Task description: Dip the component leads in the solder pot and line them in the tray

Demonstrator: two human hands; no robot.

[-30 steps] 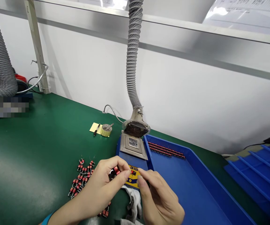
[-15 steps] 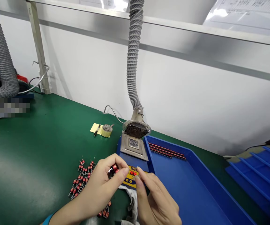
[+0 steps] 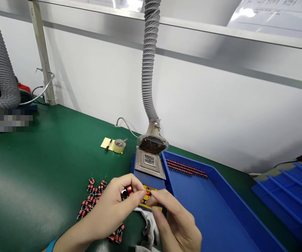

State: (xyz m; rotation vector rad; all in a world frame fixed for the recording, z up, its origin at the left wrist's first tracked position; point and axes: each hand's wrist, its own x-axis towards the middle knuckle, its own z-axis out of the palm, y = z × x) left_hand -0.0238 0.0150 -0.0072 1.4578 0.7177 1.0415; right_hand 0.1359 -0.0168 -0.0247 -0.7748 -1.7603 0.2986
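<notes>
My left hand [image 3: 119, 206] is closed in a pinch around a small red-and-black wire coil [image 3: 127, 192], mostly covered by the fingers. Just to its right, my right hand [image 3: 175, 218] has its fingers bent and the thumb a little apart from the index finger; I see nothing between them. Both hands hover in front of a blue soldering pot [image 3: 151, 164] with a yellow panel and a lit red display. Loose red-and-black coils [image 3: 89, 199] lie on the green table left of my left hand, and several more lie below my wrist.
A blue tray [image 3: 206, 210] on the right holds rows of coils [image 3: 186, 168] at its back. An exhaust hose [image 3: 149, 70] hangs over the pot. White cloth [image 3: 151, 227] lies below my hands. A tape roll [image 3: 119, 146] and a pen [image 3: 108, 145] rest on yellow paper.
My right hand's index finger has moved left and down, nearer my left fingertips, covering more of the display. My left hand stays almost where it was, still gripping the coil.
</notes>
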